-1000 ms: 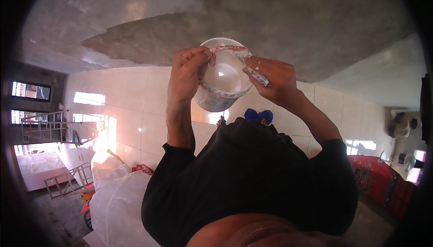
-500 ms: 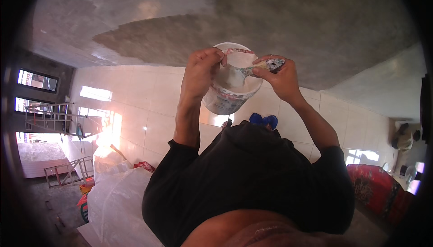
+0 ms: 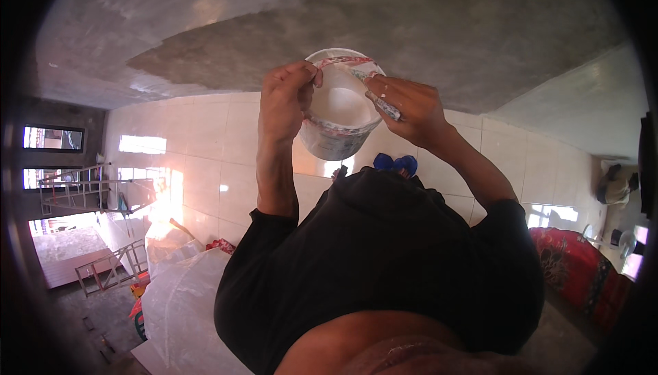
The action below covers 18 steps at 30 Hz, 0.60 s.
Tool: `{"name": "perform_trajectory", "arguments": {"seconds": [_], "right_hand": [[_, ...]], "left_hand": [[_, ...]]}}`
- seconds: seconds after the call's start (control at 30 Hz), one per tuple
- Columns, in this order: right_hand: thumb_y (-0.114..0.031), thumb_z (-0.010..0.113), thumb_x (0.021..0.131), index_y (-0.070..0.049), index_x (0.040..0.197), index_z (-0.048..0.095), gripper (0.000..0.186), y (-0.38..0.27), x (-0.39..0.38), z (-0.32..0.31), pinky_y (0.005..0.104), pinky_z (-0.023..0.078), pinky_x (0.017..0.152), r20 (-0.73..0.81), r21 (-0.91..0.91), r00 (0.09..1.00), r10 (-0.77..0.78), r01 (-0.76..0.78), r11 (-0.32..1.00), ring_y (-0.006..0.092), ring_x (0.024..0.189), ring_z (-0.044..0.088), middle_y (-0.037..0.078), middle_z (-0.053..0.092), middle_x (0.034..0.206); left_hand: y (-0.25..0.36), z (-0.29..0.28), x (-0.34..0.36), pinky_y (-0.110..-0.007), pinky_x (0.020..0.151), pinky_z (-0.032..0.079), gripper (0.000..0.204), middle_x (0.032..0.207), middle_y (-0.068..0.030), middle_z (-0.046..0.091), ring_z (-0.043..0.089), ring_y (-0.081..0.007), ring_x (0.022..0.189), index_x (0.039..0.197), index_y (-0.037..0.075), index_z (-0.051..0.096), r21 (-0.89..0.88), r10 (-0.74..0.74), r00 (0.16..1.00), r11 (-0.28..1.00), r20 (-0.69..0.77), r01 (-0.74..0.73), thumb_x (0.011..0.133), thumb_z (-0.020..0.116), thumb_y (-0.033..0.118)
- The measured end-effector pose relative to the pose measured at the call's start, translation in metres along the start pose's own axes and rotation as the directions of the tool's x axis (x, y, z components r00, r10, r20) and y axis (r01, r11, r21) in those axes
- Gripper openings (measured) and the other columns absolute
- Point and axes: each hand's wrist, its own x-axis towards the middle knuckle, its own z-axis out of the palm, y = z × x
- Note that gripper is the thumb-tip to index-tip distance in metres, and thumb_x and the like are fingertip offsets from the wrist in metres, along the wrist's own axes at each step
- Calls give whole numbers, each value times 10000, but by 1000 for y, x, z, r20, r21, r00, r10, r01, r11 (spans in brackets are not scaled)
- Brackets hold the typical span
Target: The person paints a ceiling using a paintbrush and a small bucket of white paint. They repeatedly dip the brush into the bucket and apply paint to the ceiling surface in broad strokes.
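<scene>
Round plastic bucket (image 3: 336,140) at twelve o'clock, white inside, rim paint-crusted. The left hand (image 3: 284,101), at its nine, pinches the thin spattered handle (image 3: 346,60); the right hand (image 3: 410,111), at three, grips a blotchy brush (image 3: 384,105), its butt swung from nearly three o'clock to four.

Brush (image 3: 388,108) — middle partly covered by the right hand (image 3: 413,106). Bucket (image 3: 351,143) — rim partly hidden behind the left hand (image 3: 282,104); print (image 3: 332,143), lower right of that hand, too small to read.
</scene>
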Motion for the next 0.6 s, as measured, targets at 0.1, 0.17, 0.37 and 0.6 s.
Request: {"name": "perform_trajectory", "arguments": {"seconds": [0.1, 0.17, 0.37, 0.6], "right_hand": [[-54, 725, 717, -26, 938, 681, 228, -5, -2, -16, 290, 527, 634, 38, 214, 964, 263, -265, 940, 194, 720, 674, 117, 697, 859], [-51, 728, 748, -6, 939, 685, 201, -6, 2, -25, 273, 529, 662, 156, 370, 877, 454, -478, 796, 159, 727, 670, 109, 701, 838], [-61, 724, 788, 14, 937, 688, 170, 15, 11, -18, 250, 526, 669, 360, 667, 695, 623, -658, 349, 119, 730, 654, 72, 695, 811], [-81, 715, 776, 0, 959, 676, 203, 25, -4, -34, 273, 535, 622, 107, 331, 896, 430, -440, 835, 162, 699, 675, 101, 701, 841]], "left_hand": [[2, 5, 6, -229, 409, 148, 238, 497, 68, 348, 238, -18, 425, 683, 11, 560, -13, 12, 999, 1000, 42, -11, 867, 503, 151], [5, 11, 7, -219, 408, 144, 231, 505, 86, 339, 234, -6, 427, 676, 13, 568, -46, -1, 999, 999, 42, 3, 861, 517, 141], [12, 25, 4, -219, 402, 140, 234, 502, 88, 339, 230, -1, 418, 667, 7, 574, -21, 19, 1000, 1000, -6, -19, 859, 518, 129], [3, 45, -5, -224, 401, 140, 238, 479, 79, 337, 232, -8, 412, 659, 1, 576, -43, 35, 997, 998, -62, -38, 849, 520, 133]]}}
